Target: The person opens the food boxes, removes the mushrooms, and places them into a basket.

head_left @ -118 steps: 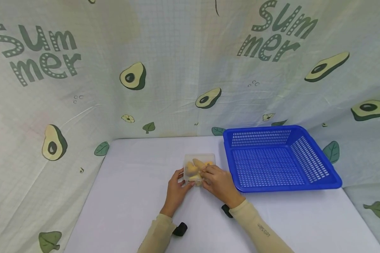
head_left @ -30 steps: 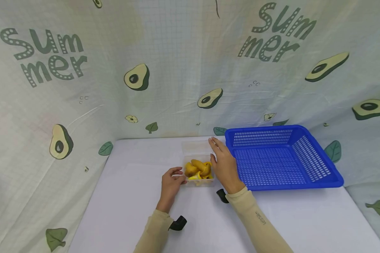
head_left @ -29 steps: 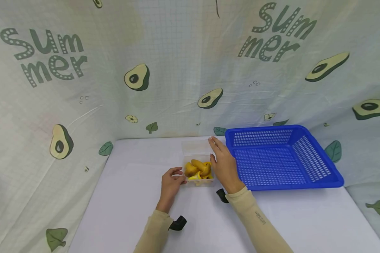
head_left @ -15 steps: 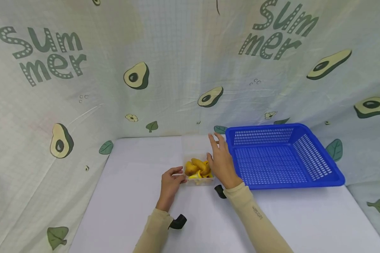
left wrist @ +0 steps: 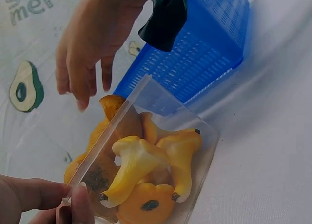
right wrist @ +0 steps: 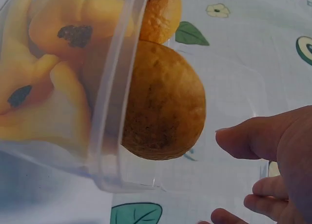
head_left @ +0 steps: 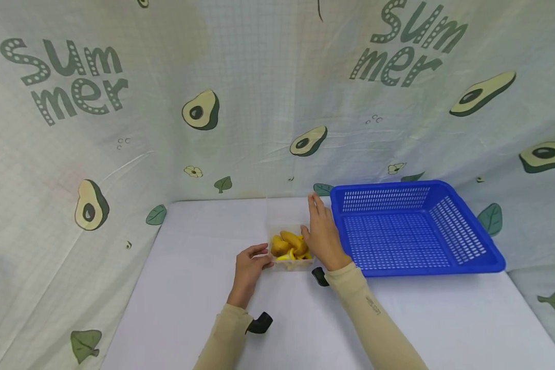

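Observation:
A small clear plastic box (head_left: pixel 298 265) sits mid-table, holding yellow, flared, mushroom-like pieces (left wrist: pixel 181 158) with dark tips and rounder brown ones (right wrist: pixel 168 104). Its see-through lid (head_left: pixel 284 211) is raised at the far side, barely visible against the cloth. My left hand (head_left: pixel 251 268) pinches the box's rim at its near left corner between thumb and fingers, as the left wrist view shows. My right hand (head_left: pixel 324 235) is over the box's right side, fingers extended forward along the lid's right edge. In the right wrist view, its thumb stands apart from the brown piece.
A blue slotted plastic basket (head_left: pixel 418 271) stands right of the box, close to my right hand. White cloth covers the table (head_left: pixel 189 257). A printed avocado curtain (head_left: pixel 250 103) rises behind and along the sides.
Earlier, my right hand was over the box's front; it then moved to the lid side. Over the last second the lid tilts higher and the right hand shifts slightly forward. The left hand stays.

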